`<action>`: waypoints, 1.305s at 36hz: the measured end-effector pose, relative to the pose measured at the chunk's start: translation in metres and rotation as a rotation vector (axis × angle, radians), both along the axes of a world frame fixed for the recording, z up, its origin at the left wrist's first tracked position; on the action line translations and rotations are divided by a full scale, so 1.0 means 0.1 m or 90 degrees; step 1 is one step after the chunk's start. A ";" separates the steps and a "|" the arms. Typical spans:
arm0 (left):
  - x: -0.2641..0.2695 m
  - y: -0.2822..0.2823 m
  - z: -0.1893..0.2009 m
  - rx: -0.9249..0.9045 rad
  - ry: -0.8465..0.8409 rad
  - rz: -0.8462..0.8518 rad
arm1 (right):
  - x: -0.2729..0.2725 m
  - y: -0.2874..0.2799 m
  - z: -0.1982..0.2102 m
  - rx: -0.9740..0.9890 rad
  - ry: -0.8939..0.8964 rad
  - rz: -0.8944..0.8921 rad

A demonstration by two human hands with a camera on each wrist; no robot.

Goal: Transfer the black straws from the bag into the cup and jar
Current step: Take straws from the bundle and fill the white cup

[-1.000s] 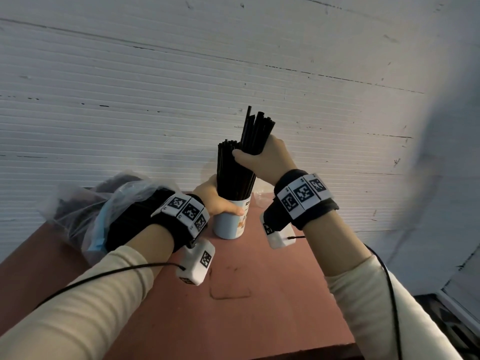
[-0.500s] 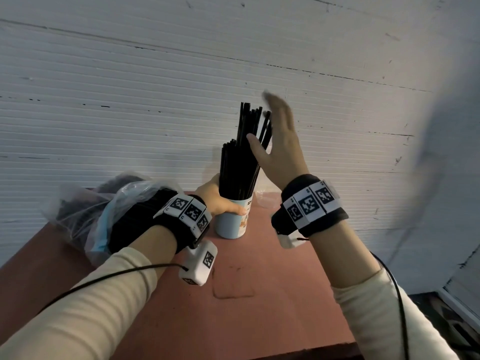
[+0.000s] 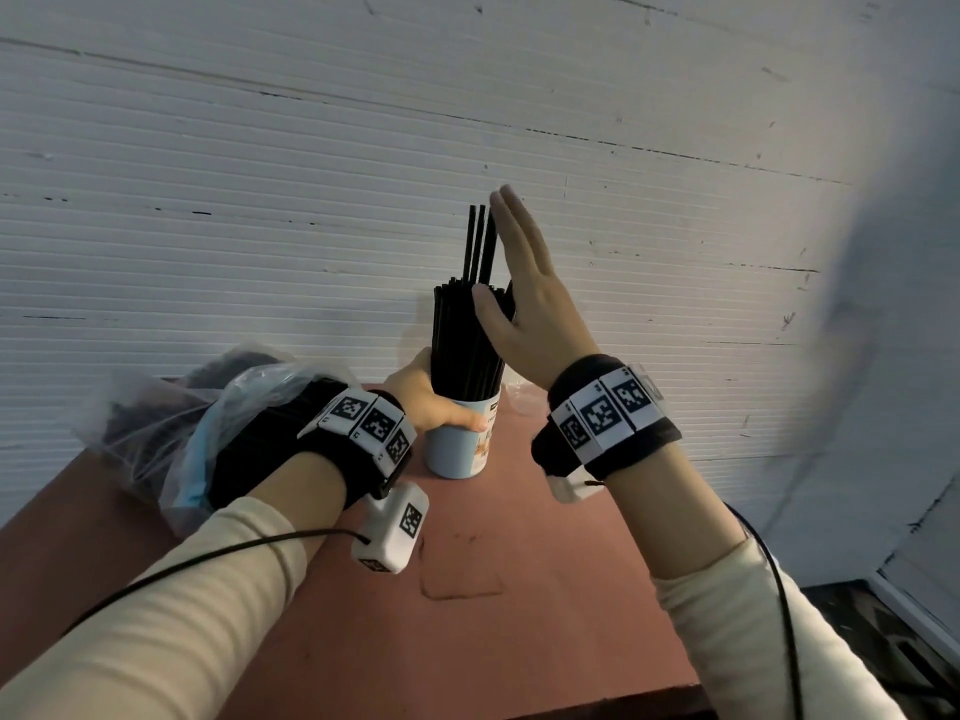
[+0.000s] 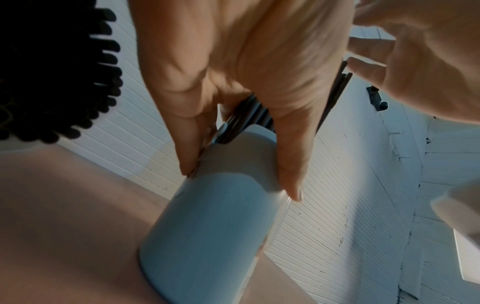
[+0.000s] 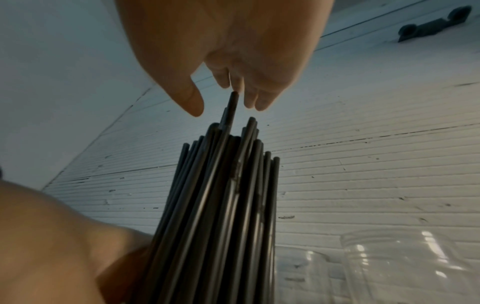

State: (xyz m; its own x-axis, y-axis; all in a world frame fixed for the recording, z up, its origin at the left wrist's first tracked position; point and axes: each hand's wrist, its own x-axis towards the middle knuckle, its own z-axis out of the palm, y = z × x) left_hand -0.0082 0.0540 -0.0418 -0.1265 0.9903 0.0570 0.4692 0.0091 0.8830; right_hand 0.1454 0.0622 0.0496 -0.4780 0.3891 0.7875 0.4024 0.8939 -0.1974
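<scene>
A light blue cup (image 3: 457, 452) stands on the red-brown table (image 3: 519, 605), packed with upright black straws (image 3: 462, 340). A few straws rise higher than the others. My left hand (image 3: 431, 402) grips the cup near its rim; the left wrist view shows thumb and fingers (image 4: 291, 164) around the cup (image 4: 207, 226). My right hand (image 3: 511, 262) is held flat and open against the right side of the tall straws, its fingers straight up. In the right wrist view its fingertips (image 5: 257, 100) touch the tallest straw (image 5: 232, 107). The clear plastic bag (image 3: 156, 423) with more straws lies at the left.
An empty clear jar (image 5: 405, 265) lies on the table right of the cup, mostly hidden behind my right wrist in the head view. A white ribbed wall (image 3: 260, 200) rises just behind the table. The table's near edge (image 3: 597, 701) is at the bottom.
My right hand has let go of the bunch of straws and opened flat beside them. The released straws have dropped lower into the cup. The left hand still holds the cup.
</scene>
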 end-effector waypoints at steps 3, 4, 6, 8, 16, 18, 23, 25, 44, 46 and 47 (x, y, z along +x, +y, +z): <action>-0.01 0.01 -0.01 0.011 0.000 0.000 | -0.03 0.02 0.00 -0.017 -0.048 -0.013; -0.01 0.01 -0.01 0.013 0.003 -0.001 | -0.03 0.03 -0.02 -0.023 -0.053 -0.023; -0.01 0.01 -0.01 0.015 0.005 -0.002 | -0.02 0.03 -0.08 -0.021 -0.049 -0.038; 0.00 0.00 -0.01 0.013 0.002 0.001 | -0.01 0.02 -0.12 -0.015 -0.043 -0.041; 0.02 -0.06 0.03 0.008 -0.006 0.008 | -0.03 0.04 0.07 -0.002 -0.006 -0.013; 0.02 -0.06 0.01 0.012 -0.016 0.007 | -0.06 0.06 0.13 -0.015 -0.018 0.000; 0.01 -0.05 -0.01 0.016 -0.008 0.007 | -0.05 0.07 0.14 -0.051 -0.022 -0.001; 0.02 -0.08 0.02 0.008 0.002 0.008 | -0.04 0.07 0.10 -0.053 0.008 0.000; 0.12 -0.26 0.00 -0.012 0.011 0.015 | 0.07 -0.06 -0.17 0.067 0.088 -0.075; 0.08 -0.27 0.01 -0.018 -0.005 0.010 | 0.09 -0.07 -0.20 0.078 0.084 -0.089; 0.05 -0.27 0.02 -0.017 -0.006 0.011 | 0.10 -0.08 -0.19 0.073 0.084 -0.090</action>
State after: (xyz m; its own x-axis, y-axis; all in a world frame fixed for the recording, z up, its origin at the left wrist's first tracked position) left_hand -0.0030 0.0266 -0.0393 -0.1443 0.9891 0.0288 0.4603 0.0413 0.8868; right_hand 0.1556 0.0545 0.0302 -0.3150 0.3493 0.8825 0.5034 0.8497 -0.1566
